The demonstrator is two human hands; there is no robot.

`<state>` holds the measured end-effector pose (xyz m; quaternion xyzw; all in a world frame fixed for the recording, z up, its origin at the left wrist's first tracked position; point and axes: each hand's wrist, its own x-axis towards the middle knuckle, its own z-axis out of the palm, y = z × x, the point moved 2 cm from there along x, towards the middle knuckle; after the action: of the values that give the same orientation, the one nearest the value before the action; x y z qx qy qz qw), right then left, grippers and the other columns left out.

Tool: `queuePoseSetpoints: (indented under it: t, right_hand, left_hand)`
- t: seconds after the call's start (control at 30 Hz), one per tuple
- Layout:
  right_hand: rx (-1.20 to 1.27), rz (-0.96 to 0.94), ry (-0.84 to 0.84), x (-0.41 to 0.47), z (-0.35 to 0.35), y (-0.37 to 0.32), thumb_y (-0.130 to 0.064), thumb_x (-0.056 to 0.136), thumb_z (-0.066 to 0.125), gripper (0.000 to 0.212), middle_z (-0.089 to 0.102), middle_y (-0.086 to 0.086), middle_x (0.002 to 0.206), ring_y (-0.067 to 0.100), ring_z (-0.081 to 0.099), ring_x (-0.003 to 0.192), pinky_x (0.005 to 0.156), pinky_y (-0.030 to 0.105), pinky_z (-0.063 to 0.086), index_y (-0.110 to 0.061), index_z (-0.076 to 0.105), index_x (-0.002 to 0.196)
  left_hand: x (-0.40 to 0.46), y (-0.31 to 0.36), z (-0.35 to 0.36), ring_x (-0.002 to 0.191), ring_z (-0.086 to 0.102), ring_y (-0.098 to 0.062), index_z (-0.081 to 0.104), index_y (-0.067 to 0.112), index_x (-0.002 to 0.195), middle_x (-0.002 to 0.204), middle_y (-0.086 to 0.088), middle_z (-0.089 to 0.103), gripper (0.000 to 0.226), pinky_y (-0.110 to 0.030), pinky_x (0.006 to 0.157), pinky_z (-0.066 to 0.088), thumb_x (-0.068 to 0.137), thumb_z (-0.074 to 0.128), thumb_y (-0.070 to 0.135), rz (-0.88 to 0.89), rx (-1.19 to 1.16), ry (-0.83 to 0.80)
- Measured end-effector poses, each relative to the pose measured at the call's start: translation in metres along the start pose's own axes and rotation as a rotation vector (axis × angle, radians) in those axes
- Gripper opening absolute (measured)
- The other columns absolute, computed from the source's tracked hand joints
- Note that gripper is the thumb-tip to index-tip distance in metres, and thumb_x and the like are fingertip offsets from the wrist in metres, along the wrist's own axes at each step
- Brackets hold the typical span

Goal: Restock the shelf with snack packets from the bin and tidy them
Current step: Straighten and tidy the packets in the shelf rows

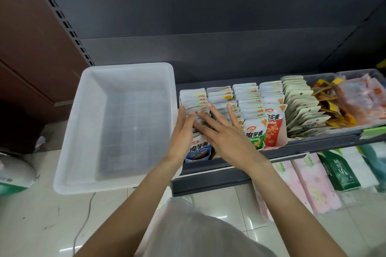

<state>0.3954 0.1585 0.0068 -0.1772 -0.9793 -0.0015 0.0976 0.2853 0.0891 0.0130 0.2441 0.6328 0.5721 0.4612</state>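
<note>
**Bin emptied; hands squaring the left-hand packet rows**

Since the translucent white plastic bin [117, 125] at centre left shows only its bare floor, restocking appears finished and the work in hand is judged to be tidying. Small white foil snack packets [250, 98] stand upright in close files on the dark grey metal shelf [292, 150], right of centre, each file fronted by a packet showing its label.

Left hand [182, 131]: fingers straight and together, laid edge-on against the outer side of the leftmost file, evidently as a stop so the packets cannot splay toward the bin. It grips nothing.

Right hand [221, 131]: fingers spread flat across the tops of the two left files, pressing them level; nothing is held.

At right, cream hang-tab packets [300, 106] lean in a fan, and loose orange sachets [330, 98] lie in a clear tray.
</note>
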Motion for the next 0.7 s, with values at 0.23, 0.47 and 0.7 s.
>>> queuePoseSetpoints:
  t: [0.23,0.47,0.7]
  right_hand:
    - [-0.009,0.010,-0.017,-0.003,0.002,0.002,-0.037,0.097,0.023,0.048,0.040,0.004,0.147,0.026,0.016,0.144,0.113,0.056,0.008,-0.027,0.037,0.142]
    - [-0.023,0.120,0.027,-0.003,0.012,-0.010,-0.034,0.099,0.021,0.050,0.041,0.005,0.147,0.024,0.022,0.143,0.114,0.054,0.005,-0.015,0.034,0.143]
    - [0.003,0.208,0.019,0.006,0.018,-0.018,-0.032,0.101,0.025,0.048,0.037,0.005,0.149,0.023,0.020,0.143,0.114,0.053,-0.001,-0.013,0.034,0.145]
  left_hand:
    - [0.000,-0.004,0.001,0.125,0.049,-0.014,0.031,0.033,0.143,0.138,0.007,0.048,0.045,-0.043,0.106,0.040,0.099,0.029,0.045,0.045,0.055,0.030]
    - [0.004,-0.002,0.012,0.128,0.045,-0.011,0.024,0.028,0.147,0.140,0.006,0.047,0.052,-0.041,0.112,0.031,0.099,0.031,0.046,0.030,-0.009,0.081]
    - [0.017,-0.008,0.007,0.134,0.039,-0.012,0.023,0.026,0.148,0.147,0.005,0.039,0.076,-0.041,0.115,0.026,0.083,0.037,0.063,0.025,0.009,0.132]
